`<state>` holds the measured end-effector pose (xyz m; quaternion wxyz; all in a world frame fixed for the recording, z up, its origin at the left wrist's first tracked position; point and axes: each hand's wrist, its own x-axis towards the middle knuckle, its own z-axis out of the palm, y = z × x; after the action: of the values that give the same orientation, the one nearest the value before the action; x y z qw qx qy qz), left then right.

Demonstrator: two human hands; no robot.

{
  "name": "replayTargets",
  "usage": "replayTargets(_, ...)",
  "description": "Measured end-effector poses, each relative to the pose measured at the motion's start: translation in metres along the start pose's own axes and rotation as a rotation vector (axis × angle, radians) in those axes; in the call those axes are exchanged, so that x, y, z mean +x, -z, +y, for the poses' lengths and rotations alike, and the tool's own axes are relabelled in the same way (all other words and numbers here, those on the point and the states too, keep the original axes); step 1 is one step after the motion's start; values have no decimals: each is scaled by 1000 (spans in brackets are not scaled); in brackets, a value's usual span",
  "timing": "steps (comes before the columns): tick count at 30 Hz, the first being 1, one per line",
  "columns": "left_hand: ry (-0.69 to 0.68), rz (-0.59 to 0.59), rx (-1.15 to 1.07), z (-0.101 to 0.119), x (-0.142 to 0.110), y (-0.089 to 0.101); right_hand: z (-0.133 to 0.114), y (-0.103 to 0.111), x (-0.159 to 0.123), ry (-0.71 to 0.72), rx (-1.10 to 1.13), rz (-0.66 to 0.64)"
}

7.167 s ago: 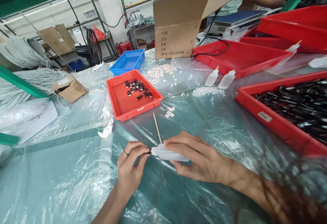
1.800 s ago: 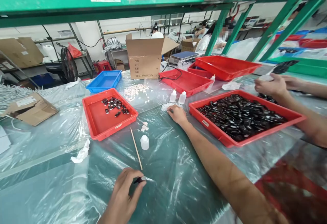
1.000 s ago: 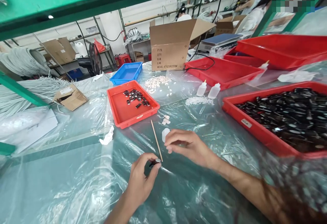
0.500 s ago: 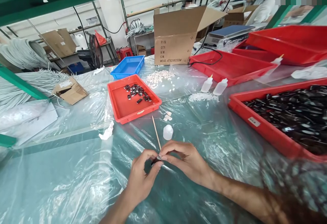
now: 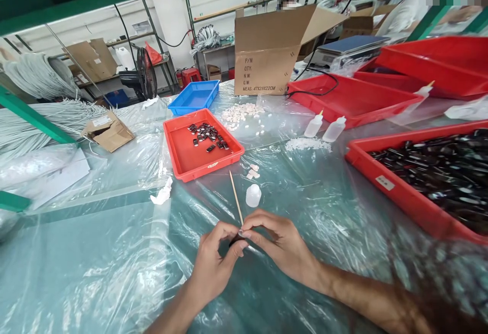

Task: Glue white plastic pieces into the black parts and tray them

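My left hand [image 5: 214,262] pinches a small black part [image 5: 235,238] just above the plastic-covered table. My right hand [image 5: 280,243] meets it from the right, fingertips pinched on the same part, perhaps with a tiny white piece I cannot make out. A thin wooden stick [image 5: 236,198] lies just beyond the fingers. A small white squeeze bottle [image 5: 253,195] stands beside the stick. A few white pieces [image 5: 252,172] lie further back.
A small red tray [image 5: 181,157] holds several black parts. A big red tray [image 5: 385,177] of black parts sits at right. Two dropper bottles [image 5: 324,127], white piles [image 5: 241,112], a blue tray [image 5: 194,97], a cardboard box [image 5: 267,59] and more red trays [image 5: 343,100] stand behind. A crumpled tissue [image 5: 162,193] lies left.
My right hand put down the squeeze bottle, reached to the far white pile, then came back and closed on the black part my left hand holds. The view shifted slightly.
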<state>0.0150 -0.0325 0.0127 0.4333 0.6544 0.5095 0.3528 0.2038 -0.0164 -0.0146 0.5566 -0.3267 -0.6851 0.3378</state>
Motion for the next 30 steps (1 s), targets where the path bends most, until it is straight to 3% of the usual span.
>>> replayTargets(8,4,42,-111,1,0,1,2,1,3,156,-49,12)
replayTargets(16,16,28,-235,5,0,0,-10,15,6,173,-87,-177)
replayTargets(23,7,58,-213,5,3,1,-10,18,9,195,-78,-204)
replayTargets(26,46,113,-186,3,4,-1,-7,18,7,178,-133,-238)
replayTargets(30,118,291,-118,0,11,-3,-2,18,7,236,-358,-333)
